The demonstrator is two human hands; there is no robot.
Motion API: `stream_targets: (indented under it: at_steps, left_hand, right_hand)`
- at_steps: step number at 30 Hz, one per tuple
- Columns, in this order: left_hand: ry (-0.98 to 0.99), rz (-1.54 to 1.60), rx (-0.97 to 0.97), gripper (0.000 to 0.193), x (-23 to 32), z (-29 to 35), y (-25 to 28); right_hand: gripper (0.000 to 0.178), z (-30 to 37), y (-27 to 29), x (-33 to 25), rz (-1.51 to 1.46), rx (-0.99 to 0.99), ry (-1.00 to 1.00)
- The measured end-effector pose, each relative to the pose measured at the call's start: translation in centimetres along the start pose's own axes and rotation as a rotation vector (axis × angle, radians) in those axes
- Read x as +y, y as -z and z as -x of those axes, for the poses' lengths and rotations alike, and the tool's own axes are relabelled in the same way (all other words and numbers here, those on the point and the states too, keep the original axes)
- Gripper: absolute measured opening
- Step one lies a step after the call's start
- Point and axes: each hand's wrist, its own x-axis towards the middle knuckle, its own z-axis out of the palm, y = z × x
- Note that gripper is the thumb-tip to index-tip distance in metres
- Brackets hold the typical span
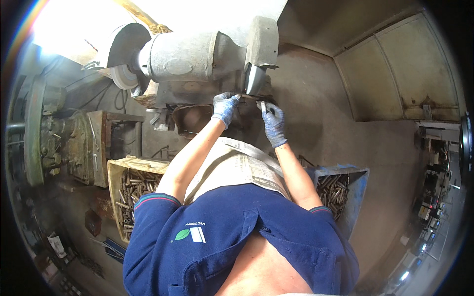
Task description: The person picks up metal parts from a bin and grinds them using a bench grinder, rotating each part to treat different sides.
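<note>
A large grey bench grinder (pixel 185 56) stands in front of me. Its right-hand wheel (pixel 255 80) shows below the guard, close to both hands. My left hand (pixel 226 109), in a blue and grey work glove, is closed with its fingertips at the front of the rest, just left of that wheel; what it pinches is too small to make out. My right hand (pixel 273 122), gloved alike, sits right of and slightly below the wheel. Between its thumb and fingers it pinches a short metal piece (pixel 263 106), which points up toward the wheel.
A yellow bin (pixel 116 185) of small metal parts stands left of my lap, and a blue bin (pixel 358 190) with similar parts right of it. A second grinding wheel (pixel 123 77) is at far left. A machine (pixel 69 143) stands left; a metal cabinet (pixel 395 74) stands back right.
</note>
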Motion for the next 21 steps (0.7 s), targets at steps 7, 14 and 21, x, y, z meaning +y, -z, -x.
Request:
stream_targets:
  at_steps: [7, 14, 21]
  left_hand:
    - [-0.030, -0.043, 0.023, 0.013, 0.8, -0.6, 2.5]
    - [0.001, 0.090, -0.075, 0.015, 2.0, 1.8, 4.0]
    - [-0.065, 0.138, -0.300, 0.017, 5.8, 9.3, 4.8]
  right_hand:
    - [0.016, -0.3, -2.9, 1.3, -0.156, 0.005, -0.082]
    - [0.018, 0.9, -3.2, 0.9, -0.128, -0.034, 0.111]
    - [0.033, 6.3, 0.7, -8.7, 0.246, -0.212, 0.604]
